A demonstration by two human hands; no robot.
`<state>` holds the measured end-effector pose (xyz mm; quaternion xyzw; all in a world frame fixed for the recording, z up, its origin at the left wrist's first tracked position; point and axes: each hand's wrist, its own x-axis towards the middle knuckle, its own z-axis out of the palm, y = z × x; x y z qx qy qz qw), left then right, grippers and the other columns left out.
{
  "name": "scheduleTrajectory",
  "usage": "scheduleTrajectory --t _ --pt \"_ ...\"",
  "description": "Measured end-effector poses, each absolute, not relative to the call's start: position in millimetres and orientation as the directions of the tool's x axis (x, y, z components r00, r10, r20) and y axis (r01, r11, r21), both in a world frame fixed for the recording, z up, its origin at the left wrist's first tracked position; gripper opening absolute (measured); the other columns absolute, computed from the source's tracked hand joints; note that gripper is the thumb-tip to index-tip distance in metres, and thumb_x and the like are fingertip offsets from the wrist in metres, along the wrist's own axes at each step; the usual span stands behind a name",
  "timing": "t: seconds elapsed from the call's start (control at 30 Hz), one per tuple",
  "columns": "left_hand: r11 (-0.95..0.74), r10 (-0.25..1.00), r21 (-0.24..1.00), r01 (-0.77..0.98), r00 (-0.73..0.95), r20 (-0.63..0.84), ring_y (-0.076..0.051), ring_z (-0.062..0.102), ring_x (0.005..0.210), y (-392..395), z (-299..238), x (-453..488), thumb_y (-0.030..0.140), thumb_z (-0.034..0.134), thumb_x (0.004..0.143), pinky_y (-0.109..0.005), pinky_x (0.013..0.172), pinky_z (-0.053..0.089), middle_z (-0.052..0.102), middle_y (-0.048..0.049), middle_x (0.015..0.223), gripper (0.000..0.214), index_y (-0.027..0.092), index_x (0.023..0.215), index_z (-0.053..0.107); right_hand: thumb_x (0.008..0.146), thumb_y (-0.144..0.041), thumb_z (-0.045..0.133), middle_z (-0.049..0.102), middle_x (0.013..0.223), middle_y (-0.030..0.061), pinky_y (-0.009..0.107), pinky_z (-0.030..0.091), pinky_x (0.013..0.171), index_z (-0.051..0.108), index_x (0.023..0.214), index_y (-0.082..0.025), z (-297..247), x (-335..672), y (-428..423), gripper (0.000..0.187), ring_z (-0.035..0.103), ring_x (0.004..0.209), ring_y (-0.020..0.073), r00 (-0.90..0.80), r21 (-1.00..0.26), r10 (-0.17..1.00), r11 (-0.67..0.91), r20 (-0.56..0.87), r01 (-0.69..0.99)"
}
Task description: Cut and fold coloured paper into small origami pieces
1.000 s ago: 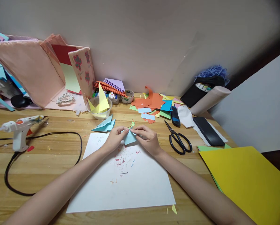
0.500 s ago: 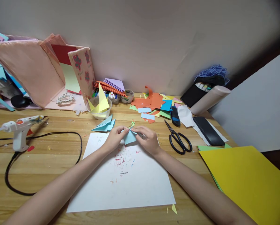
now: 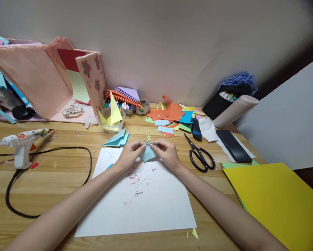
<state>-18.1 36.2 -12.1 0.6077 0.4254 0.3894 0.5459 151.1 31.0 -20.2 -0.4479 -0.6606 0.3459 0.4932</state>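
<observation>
Between my two hands is a small piece of light blue paper (image 3: pixel 149 154), folded and tilted, above the top part of a white sheet (image 3: pixel 135 212) marked with coloured smudges. My left hand (image 3: pixel 132 153) pinches its left edge between thumb and fingers. On the other side, my right hand (image 3: pixel 166 152) grips the right edge, thumb in front and fingers behind. Folded blue paper pieces (image 3: pixel 117 138) lie just beyond my left hand. A small green and yellow scrap (image 3: pixel 148 138) shows behind the held paper.
Black-handled scissors (image 3: pixel 199 153) lie to the right, near a box cutter (image 3: pixel 196 129) and paper scraps (image 3: pixel 169 115). A glue gun (image 3: pixel 24 146) with its looping cord stands left. A plastic bowl (image 3: pixel 111 127) holds yellow paper. Yellow sheets (image 3: pixel 274 198) lie at right.
The light blue paper has been turned in my fingers and now shows a differently angled face. My right hand has shifted its hold slightly; both hands stay in place.
</observation>
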Motion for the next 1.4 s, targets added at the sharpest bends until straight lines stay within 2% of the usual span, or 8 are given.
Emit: scheduleTrajectory --t 0.1,0.3,0.57,0.7,0.87,1.07,1.23,1.4 --pt "-0.031 0.946 0.995 0.091 0.323 0.0 -0.013 0.05 0.067 37.6 -12.5 -18.4 0.037 0.052 0.078 -0.024 0.063 0.038 0.058 -0.0011 0.07 0.024 0.014 0.075 0.06 0.079 -0.024 0.058 0.065 0.08 0.0045 0.025 0.045 0.061 0.07 0.086 -0.022 -20.8 151.0 29.0 0.014 0.059 0.073 0.0156 -0.114 -0.874 0.913 0.407 0.391 0.264" --pt "0.009 0.959 0.995 0.1 0.279 -0.037 -0.012 0.048 0.061 40.7 -14.2 -19.7 0.036 0.051 0.077 -0.022 0.058 0.036 0.055 0.0008 0.063 0.024 0.014 0.068 0.057 0.08 -0.009 0.051 0.064 0.087 0.0017 0.025 0.047 0.07 0.066 0.103 -0.029 -22.4 152.0 25.2 0.033 0.06 0.079 0.0131 -0.232 -0.755 0.825 0.564 0.515 0.333" --pt "0.023 0.961 0.995 0.099 0.273 -0.049 -0.013 0.05 0.062 41.5 -14.5 -19.9 0.033 0.05 0.075 -0.023 0.059 0.038 0.057 0.0007 0.064 0.022 0.014 0.069 0.059 0.078 -0.01 0.05 0.063 0.089 0.0032 0.027 0.049 0.072 0.067 0.099 -0.026 -22.7 151.5 25.3 0.032 0.06 0.082 0.0145 -0.291 -0.662 0.784 0.619 0.548 0.423" --pt "0.031 0.96 0.994 0.108 0.273 -0.06 -0.012 0.049 0.061 41.5 -12.7 -19.5 0.032 0.05 0.074 -0.023 0.059 0.037 0.056 0.0012 0.063 0.02 0.014 0.068 0.058 0.076 -0.01 0.051 0.065 0.089 0.0037 0.027 0.05 0.072 0.068 0.094 -0.024 -22.5 150.1 25.0 0.029 0.061 0.082 0.0153 -0.273 -0.696 0.807 0.59 0.523 0.41" --pt "0.002 0.963 0.991 0.135 0.267 -0.039 -0.012 0.048 0.062 40.7 -12.5 -19.1 0.031 0.049 0.076 -0.022 0.059 0.036 0.053 0.0016 0.063 0.02 0.015 0.065 0.055 0.075 -0.009 0.051 0.068 0.09 0.0043 0.023 0.049 0.06 0.068 0.091 -0.022 -21.6 149.5 25.4 0.027 0.062 0.083 0.0162 -0.24 -0.819 0.877 0.477 0.416 0.32" --pt "-0.027 0.945 0.991 0.132 0.327 -0.018 -0.013 0.05 0.068 37.5 -12.9 -18.7 0.037 0.052 0.077 -0.024 0.063 0.038 0.057 -0.0018 0.074 0.024 0.014 0.08 0.059 0.082 -0.023 0.052 0.069 0.092 0.0051 0.027 0.049 0.071 0.067 0.091 -0.02 -20.4 151.3 27.3 0.018 0.063 0.083 0.0174 -0.206 -0.908 0.927 0.356 0.313 0.222" --pt "-0.009 0.937 0.993 0.115 0.348 -0.032 -0.014 0.05 0.066 37.0 -10.9 -17.4 0.037 0.052 0.078 -0.025 0.062 0.038 0.057 -0.0023 0.071 0.025 0.013 0.078 0.059 0.08 -0.035 0.055 0.068 0.078 0.005 0.025 0.048 0.062 0.067 0.08 -0.016 -23.8 151.9 30.6 0.022 0.062 0.071 0.0171 -0.126 -0.948 0.967 0.245 0.223 0.203" --pt "-0.013 0.938 0.992 0.123 0.345 -0.03 -0.013 0.049 0.065 37.4 -13.4 -17.3 0.038 0.05 0.079 -0.024 0.062 0.037 0.057 -0.0017 0.069 0.027 0.013 0.075 0.06 0.081 -0.034 0.054 0.069 0.082 0.0055 0.027 0.05 0.064 0.067 0.085 -0.017 -25.9 150.7 32.0 0.022 0.063 0.073 0.0175 -0.118 -0.948 0.965 0.254 0.235 0.189"
